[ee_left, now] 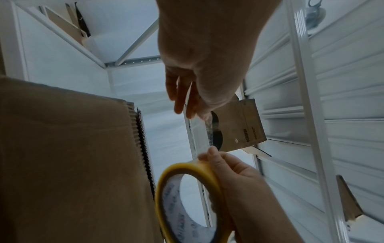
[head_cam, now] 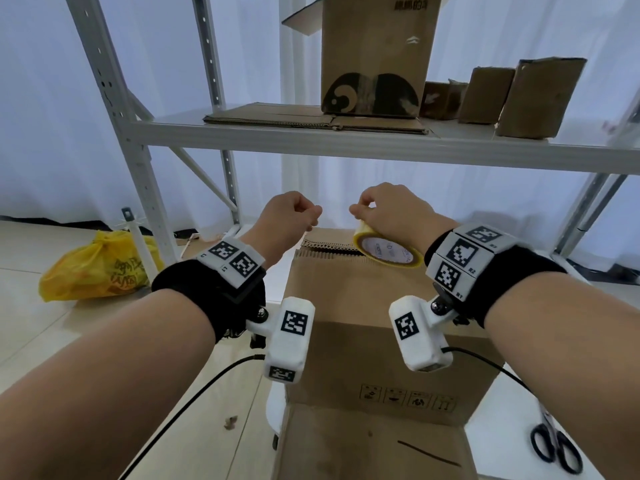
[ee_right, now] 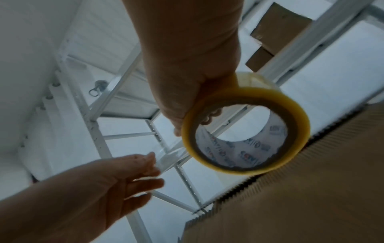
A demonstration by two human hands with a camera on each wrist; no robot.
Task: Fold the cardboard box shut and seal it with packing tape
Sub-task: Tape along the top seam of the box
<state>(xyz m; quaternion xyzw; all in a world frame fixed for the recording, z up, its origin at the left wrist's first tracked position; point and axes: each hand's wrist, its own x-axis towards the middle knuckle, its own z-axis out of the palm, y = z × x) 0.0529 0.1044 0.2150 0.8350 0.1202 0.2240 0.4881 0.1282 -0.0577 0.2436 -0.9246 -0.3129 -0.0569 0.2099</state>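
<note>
The brown cardboard box [head_cam: 363, 306] stands in front of me with its top flaps folded down; its corrugated far edge [head_cam: 329, 245] shows. Just above that far edge my right hand [head_cam: 360, 209] grips the yellow-rimmed roll of clear packing tape [head_cam: 388, 252]. My left hand [head_cam: 313, 216] is a short way to its left and pinches the free end of the tape. In the left wrist view a short clear strip [ee_left: 199, 131] runs from the left fingertips [ee_left: 191, 113] to the roll [ee_left: 187, 197]. In the right wrist view the roll [ee_right: 245, 131] hangs beside the box edge [ee_right: 270, 189].
Black-handled scissors [head_cam: 554, 448] lie on the white surface right of the box. A metal shelf [head_cam: 346, 143] above and behind carries a tall box [head_cam: 374, 57], flat cardboard [head_cam: 277, 116] and several small boxes. A yellow bag [head_cam: 97, 268] sits on the floor at left.
</note>
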